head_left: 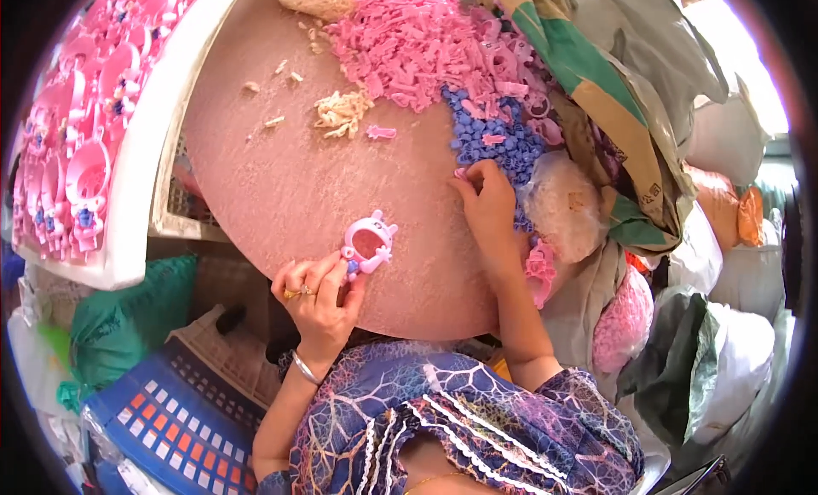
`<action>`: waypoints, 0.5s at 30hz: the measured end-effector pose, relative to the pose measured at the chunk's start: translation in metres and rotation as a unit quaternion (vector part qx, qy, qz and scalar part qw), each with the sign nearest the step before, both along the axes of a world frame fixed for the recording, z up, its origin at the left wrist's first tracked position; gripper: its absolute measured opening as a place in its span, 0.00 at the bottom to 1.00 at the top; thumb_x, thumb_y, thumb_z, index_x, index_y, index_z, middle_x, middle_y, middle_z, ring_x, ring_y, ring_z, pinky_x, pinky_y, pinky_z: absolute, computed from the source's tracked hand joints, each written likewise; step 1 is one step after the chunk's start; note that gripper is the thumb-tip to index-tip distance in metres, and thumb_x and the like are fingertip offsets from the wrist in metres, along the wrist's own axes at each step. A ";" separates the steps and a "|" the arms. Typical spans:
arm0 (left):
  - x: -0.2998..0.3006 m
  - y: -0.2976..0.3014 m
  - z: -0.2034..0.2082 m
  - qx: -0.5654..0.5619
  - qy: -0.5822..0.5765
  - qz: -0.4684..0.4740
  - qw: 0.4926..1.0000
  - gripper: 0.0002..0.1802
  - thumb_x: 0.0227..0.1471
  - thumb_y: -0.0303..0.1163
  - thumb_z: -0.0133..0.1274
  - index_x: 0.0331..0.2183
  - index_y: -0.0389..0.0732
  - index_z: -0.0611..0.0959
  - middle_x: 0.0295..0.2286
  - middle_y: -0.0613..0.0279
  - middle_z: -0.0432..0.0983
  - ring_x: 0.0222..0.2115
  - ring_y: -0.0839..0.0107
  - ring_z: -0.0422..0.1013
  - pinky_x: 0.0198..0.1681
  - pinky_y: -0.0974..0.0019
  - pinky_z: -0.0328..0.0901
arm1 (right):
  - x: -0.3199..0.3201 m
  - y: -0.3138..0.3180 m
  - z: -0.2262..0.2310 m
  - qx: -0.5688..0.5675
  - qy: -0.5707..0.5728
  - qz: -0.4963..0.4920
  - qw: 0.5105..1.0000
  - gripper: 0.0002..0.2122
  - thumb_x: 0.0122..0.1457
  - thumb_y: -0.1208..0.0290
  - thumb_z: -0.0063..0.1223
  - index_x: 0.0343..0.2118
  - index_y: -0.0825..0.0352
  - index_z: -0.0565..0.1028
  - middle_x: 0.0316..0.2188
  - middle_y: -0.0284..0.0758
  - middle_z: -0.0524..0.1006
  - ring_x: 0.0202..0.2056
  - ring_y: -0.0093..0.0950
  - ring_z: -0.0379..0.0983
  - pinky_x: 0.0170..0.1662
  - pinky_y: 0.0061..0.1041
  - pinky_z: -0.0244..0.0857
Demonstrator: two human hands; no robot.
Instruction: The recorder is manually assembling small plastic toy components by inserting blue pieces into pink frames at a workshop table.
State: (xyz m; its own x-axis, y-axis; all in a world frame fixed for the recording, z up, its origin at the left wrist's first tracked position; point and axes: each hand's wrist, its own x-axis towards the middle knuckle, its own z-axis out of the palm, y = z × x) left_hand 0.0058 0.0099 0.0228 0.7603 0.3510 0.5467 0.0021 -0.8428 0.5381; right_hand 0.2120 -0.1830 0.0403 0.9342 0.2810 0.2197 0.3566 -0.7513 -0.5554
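My left hand [319, 303] pinches the lower end of a pink ring-shaped plastic toy part [371, 242] that has small ears and a blue piece [352, 266] near my fingertips. It rests on or just over the round table [409, 197]. Farther right, my right hand [490, 201] has its thumb and finger closed on a small pink piece [461, 174], mostly hidden by the fingertips. Beside that hand lies a heap of small blue pieces [503, 141]. Behind it spreads a large pile of pink plastic pieces [409, 48].
Cream-coloured pieces [342, 113] and a loose pink piece [381, 132] lie on the table. A white tray [141, 163] of pink toys is at the left. A clear plastic bag [562, 205] and a green-brown sack [596, 94] border the right edge. A blue basket [183, 410] stands lower left.
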 end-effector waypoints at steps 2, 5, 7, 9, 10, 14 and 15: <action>0.001 0.000 -0.002 0.001 0.002 0.001 1.000 0.18 0.40 0.32 0.70 0.35 0.46 0.82 0.38 0.69 0.80 0.39 0.65 0.70 0.52 0.55 0.57 | -0.009 0.010 0.003 0.122 0.069 0.006 0.990 0.06 0.56 0.75 0.62 0.33 0.69 0.76 0.27 0.37 0.79 0.30 0.28 0.75 0.35 0.26 0.68; 0.006 0.001 -0.003 0.002 -0.016 -0.003 1.000 0.18 0.39 0.31 0.69 0.36 0.46 0.82 0.38 0.70 0.79 0.38 0.65 0.70 0.52 0.56 0.58 | -0.027 0.028 0.024 0.225 0.207 0.047 0.951 0.02 0.61 0.78 0.57 0.36 0.69 0.78 0.28 0.29 0.79 0.32 0.17 0.74 0.37 0.17 0.67; 0.008 0.000 -0.005 0.000 -0.025 0.003 1.000 0.18 0.39 0.30 0.69 0.35 0.46 0.82 0.38 0.71 0.79 0.38 0.66 0.70 0.51 0.56 0.58 | -0.038 0.038 0.047 0.241 0.284 0.122 0.920 0.04 0.61 0.83 0.55 0.37 0.69 0.77 0.30 0.27 0.77 0.32 0.18 0.71 0.36 0.16 0.65; 0.010 -0.002 -0.006 -0.001 -0.034 0.012 0.999 0.19 0.37 0.31 0.70 0.35 0.46 0.82 0.38 0.72 0.79 0.38 0.67 0.71 0.50 0.57 0.58 | -0.043 0.049 0.053 0.203 0.249 0.213 0.923 0.04 0.59 0.83 0.55 0.36 0.68 0.78 0.30 0.29 0.77 0.33 0.18 0.72 0.35 0.16 0.64; 0.009 -0.002 -0.007 -0.008 -0.038 0.013 0.999 0.19 0.37 0.32 0.71 0.35 0.46 0.82 0.38 0.72 0.79 0.38 0.67 0.71 0.50 0.58 0.58 | -0.046 0.054 0.058 0.164 0.198 0.294 0.920 0.05 0.58 0.84 0.56 0.35 0.68 0.78 0.30 0.30 0.78 0.35 0.18 0.72 0.34 0.16 0.64; 0.007 -0.001 -0.006 -0.024 -0.039 0.008 0.999 0.21 0.35 0.32 0.71 0.35 0.46 0.82 0.38 0.72 0.79 0.37 0.67 0.72 0.50 0.58 0.57 | -0.052 0.074 0.059 0.005 0.065 0.380 0.923 0.03 0.52 0.76 0.63 0.30 0.62 0.81 0.29 0.27 0.80 0.37 0.25 0.73 0.48 0.26 0.60; 0.006 -0.001 -0.006 -0.023 -0.040 0.009 0.999 0.21 0.35 0.32 0.71 0.36 0.46 0.82 0.38 0.72 0.79 0.38 0.68 0.72 0.51 0.58 0.57 | -0.054 0.076 0.058 -0.019 0.052 0.373 0.926 0.05 0.50 0.71 0.65 0.30 0.60 0.81 0.30 0.25 0.80 0.39 0.27 0.72 0.54 0.30 0.54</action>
State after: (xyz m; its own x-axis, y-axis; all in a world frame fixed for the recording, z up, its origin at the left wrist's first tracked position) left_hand 0.0114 0.0090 0.0164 0.7072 0.3908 0.5892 -0.0273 -0.8176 0.5751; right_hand 0.1579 -0.1066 0.0983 0.4923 0.8626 0.1164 0.7306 -0.3368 -0.5940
